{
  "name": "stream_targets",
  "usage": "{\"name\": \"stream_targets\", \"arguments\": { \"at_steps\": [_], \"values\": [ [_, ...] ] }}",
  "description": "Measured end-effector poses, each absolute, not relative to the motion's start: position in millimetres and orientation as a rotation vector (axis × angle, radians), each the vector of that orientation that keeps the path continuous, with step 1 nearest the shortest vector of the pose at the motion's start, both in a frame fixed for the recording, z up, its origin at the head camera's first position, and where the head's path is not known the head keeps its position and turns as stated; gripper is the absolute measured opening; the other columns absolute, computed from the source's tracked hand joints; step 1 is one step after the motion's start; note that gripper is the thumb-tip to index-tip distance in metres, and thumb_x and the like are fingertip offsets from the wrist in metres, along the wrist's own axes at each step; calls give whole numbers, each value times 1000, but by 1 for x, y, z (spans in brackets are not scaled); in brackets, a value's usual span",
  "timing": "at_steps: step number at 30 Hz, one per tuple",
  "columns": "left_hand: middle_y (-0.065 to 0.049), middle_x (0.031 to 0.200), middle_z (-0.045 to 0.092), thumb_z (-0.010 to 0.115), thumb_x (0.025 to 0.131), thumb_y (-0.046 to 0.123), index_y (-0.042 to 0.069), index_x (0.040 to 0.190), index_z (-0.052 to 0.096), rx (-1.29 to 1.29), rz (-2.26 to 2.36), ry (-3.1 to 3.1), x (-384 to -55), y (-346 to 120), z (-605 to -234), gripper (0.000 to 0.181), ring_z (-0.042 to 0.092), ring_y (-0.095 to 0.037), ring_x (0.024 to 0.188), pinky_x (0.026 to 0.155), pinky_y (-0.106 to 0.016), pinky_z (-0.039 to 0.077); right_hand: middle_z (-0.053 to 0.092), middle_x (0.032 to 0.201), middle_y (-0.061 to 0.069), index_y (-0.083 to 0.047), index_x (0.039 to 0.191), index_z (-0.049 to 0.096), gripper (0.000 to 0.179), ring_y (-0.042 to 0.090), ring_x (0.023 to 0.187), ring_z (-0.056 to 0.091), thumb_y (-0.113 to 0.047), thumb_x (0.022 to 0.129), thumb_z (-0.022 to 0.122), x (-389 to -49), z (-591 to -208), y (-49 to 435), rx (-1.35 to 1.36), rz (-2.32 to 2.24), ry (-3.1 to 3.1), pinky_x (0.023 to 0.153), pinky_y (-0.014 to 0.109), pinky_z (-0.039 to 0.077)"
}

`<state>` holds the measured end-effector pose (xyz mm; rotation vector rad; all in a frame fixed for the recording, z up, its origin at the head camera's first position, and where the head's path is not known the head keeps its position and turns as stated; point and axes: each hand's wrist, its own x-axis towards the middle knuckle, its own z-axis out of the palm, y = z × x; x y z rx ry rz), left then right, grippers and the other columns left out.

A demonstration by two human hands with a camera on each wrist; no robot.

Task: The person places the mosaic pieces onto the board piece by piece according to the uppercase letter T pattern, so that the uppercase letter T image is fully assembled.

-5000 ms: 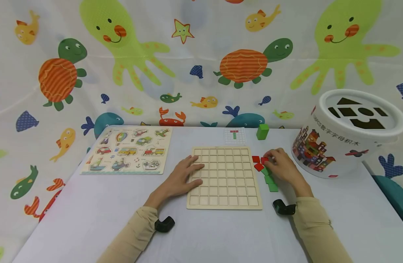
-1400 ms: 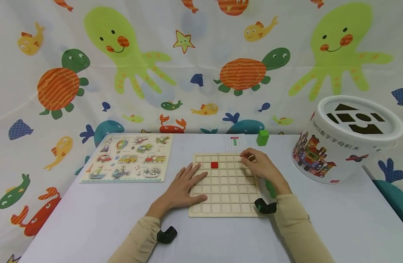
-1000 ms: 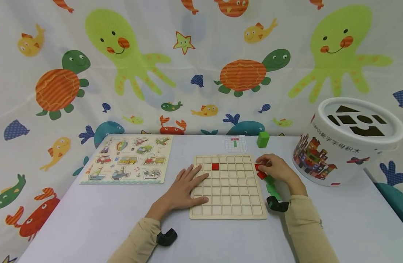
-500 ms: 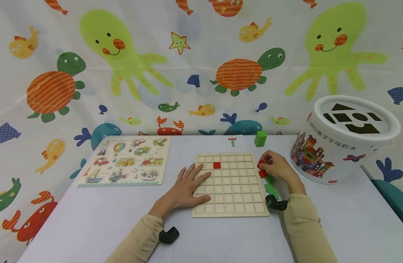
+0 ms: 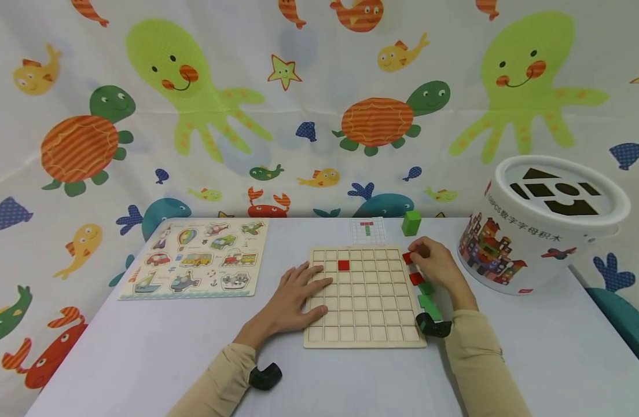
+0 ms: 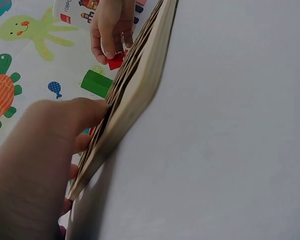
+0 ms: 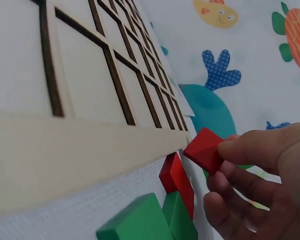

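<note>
A wooden grid board lies on the table, with one red square tile in a cell near its upper left. My left hand rests on the board's left edge, fingers spread. Beyond the opposite edge, my right hand pinches another red square tile between thumb and fingers, raised and tilted in the right wrist view. Below it on the table lie a third red tile and several green tiles alongside the board.
Behind the board are a small printed grid card and a green block. A white lidded bucket stands at the right. A picture puzzle board lies at the left. A patterned cloth hangs behind the table.
Five seconds ago three red tiles lay right of the board; one now sits in a cell. My right hand went back to the pile and picked up a second. The left hand stays on the board.
</note>
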<state>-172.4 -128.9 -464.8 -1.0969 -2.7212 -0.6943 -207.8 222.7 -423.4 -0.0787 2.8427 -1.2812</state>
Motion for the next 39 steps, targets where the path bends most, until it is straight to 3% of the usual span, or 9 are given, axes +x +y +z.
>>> {"name": "stream_targets", "arguments": {
  "at_steps": [10, 25, 39],
  "values": [
    [-9, 148, 38, 54, 83, 30, 24, 137, 50, -1136, -729, -2706, -174, -131, -463, 55, 24, -40, 141, 108, -63, 18, 61, 111, 20, -3, 110, 58, 20, 31, 97, 61, -15, 96, 53, -210, -424, 209, 3, -1425, 2857, 80, 33, 49],
    [-7, 147, 39, 55, 86, 40, 27, 138, 49, -1174, -720, -2716, -174, -132, -464, 54, 23, -38, 142, 110, -62, 16, 63, 103, 16, -4, 104, 61, 14, 26, 89, 62, -13, 93, 58, -209, -426, 180, -145, -1444, 2809, 77, 31, 48],
    [-7, 146, 40, 57, 87, 42, 27, 138, 50, -1172, -716, -2711, -174, -132, -464, 53, 25, -38, 141, 109, -64, 16, 65, 105, 14, -6, 104, 63, 14, 28, 93, 64, -12, 92, 59, -208, -427, 161, -225, -1417, 2760, 76, 34, 52]
  ]
}}
